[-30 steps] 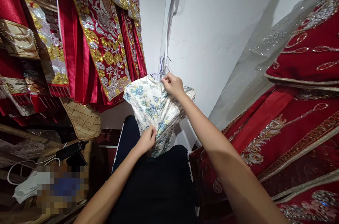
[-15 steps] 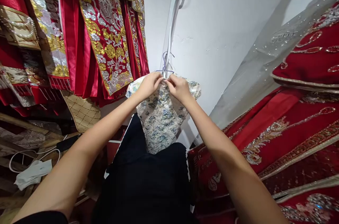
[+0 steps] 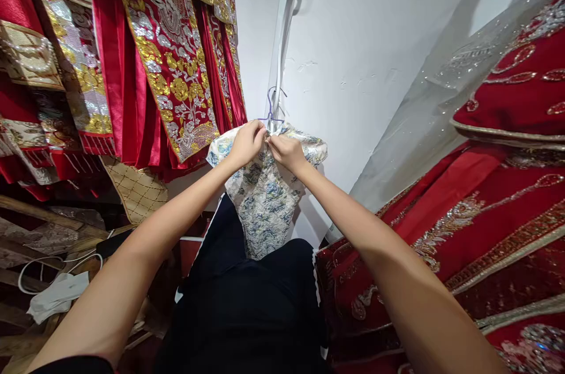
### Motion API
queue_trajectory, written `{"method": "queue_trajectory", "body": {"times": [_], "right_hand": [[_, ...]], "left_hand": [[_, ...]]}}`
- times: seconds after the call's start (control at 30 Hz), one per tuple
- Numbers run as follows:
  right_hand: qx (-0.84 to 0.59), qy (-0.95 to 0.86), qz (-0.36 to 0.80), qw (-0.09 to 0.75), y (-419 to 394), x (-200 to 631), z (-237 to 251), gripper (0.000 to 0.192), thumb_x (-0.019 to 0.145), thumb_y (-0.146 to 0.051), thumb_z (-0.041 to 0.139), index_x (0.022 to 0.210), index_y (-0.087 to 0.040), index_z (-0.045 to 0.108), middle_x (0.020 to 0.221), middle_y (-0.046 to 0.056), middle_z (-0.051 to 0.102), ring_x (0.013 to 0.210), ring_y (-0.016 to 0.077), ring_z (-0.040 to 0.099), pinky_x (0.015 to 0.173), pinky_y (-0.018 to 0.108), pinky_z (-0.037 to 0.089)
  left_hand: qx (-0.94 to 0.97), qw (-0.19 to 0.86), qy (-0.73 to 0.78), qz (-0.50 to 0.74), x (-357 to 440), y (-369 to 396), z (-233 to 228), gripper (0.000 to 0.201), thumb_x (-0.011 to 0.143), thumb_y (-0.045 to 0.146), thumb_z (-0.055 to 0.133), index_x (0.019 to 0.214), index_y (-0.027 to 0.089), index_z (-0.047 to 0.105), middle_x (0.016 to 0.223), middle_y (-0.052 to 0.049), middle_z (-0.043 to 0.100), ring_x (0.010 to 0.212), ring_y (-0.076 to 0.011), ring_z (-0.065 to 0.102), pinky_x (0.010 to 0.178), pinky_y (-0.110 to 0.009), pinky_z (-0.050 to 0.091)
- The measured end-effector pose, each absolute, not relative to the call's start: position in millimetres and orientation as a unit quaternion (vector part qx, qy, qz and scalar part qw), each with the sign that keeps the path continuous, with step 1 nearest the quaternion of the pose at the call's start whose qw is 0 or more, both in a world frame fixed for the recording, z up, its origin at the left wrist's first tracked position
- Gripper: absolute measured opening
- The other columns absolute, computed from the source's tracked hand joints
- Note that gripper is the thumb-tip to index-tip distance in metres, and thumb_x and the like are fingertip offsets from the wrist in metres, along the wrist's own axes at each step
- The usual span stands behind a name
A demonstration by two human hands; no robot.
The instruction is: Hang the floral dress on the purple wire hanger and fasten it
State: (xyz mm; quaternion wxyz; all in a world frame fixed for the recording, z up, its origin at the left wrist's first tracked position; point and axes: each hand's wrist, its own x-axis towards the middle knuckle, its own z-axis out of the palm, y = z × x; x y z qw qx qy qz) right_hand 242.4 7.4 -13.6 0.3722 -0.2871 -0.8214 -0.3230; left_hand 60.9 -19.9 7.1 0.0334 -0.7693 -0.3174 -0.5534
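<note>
A small white dress (image 3: 263,197) with a blue flower print hangs on a thin purple wire hanger (image 3: 270,108) in front of the white wall. My left hand (image 3: 247,142) and my right hand (image 3: 286,151) meet at the dress's collar, just under the hanger hook. Both pinch the cloth of the collar, fingers closed on it. The skirt of the dress hangs down onto my dark-clothed lap (image 3: 251,303).
Red garments with gold and silver embroidery (image 3: 168,62) hang at the upper left. More red embroidered cloth (image 3: 485,215) lies at the right. A clear plastic cover (image 3: 286,26) hangs along the wall. White cables and a cloth (image 3: 57,297) lie at the lower left.
My left hand rose from the dress's waist to the collar and joined the right hand there. Since half a second ago both hands shifted slightly left and down.
</note>
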Motion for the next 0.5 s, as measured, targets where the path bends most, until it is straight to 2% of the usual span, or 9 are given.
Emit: {"method": "queue_trajectory", "body": {"times": [0.17, 0.3, 0.4, 0.5], "right_hand": [[-0.268, -0.822, -0.373, 0.337, 14.9, 245.9, -16.2, 0.035, 0.106, -0.030, 0.035, 0.082, -0.018, 0.058, 0.067, 0.006, 0.060, 0.062, 0.0182, 0.052, 0.058, 0.031, 0.030], [-0.249, -0.863, -0.346, 0.272, 12.1, 250.2, -42.1, 0.032, 0.105, -0.030, 0.037, 0.083, -0.018, 0.057, 0.065, 0.004, 0.059, 0.059, 0.0162, 0.049, 0.056, 0.029, 0.028], [-0.252, -0.874, -0.324, 0.262, 3.3, 249.6, -64.1, 0.031, 0.105, -0.029, 0.036, 0.084, -0.018, 0.057, 0.067, 0.003, 0.059, 0.061, 0.0160, 0.051, 0.056, 0.029, 0.028], [-0.244, -0.879, -0.317, 0.259, -9.3, 244.8, -78.0, 0.031, 0.105, -0.030, 0.036, 0.086, -0.018, 0.057, 0.067, 0.004, 0.059, 0.062, 0.0165, 0.051, 0.057, 0.029, 0.027]], "left_hand": [[-0.735, -0.004, -0.334, -0.590, 62.5, -19.4, 12.1, 0.015, 0.095, 0.022, 0.050, 0.082, 0.020, 0.055, 0.081, -0.003, 0.063, 0.078, -0.0180, 0.057, 0.073, -0.028, 0.042], [-0.636, -0.060, -0.348, -0.686, 42.0, -7.1, 22.8, 0.016, 0.095, 0.025, 0.053, 0.083, 0.018, 0.060, 0.084, -0.003, 0.064, 0.080, -0.0168, 0.057, 0.074, -0.026, 0.042], [-0.526, -0.154, -0.347, -0.761, 7.9, 9.8, 21.7, 0.015, 0.091, 0.024, 0.059, 0.079, 0.016, 0.061, 0.082, -0.003, 0.063, 0.078, -0.0150, 0.057, 0.074, -0.024, 0.044], [-0.363, -0.301, -0.341, -0.813, -26.0, 25.0, 0.6, 0.019, 0.089, 0.024, 0.058, 0.072, 0.017, 0.054, 0.070, 0.001, 0.056, 0.067, -0.0124, 0.054, 0.067, -0.022, 0.044]]}}
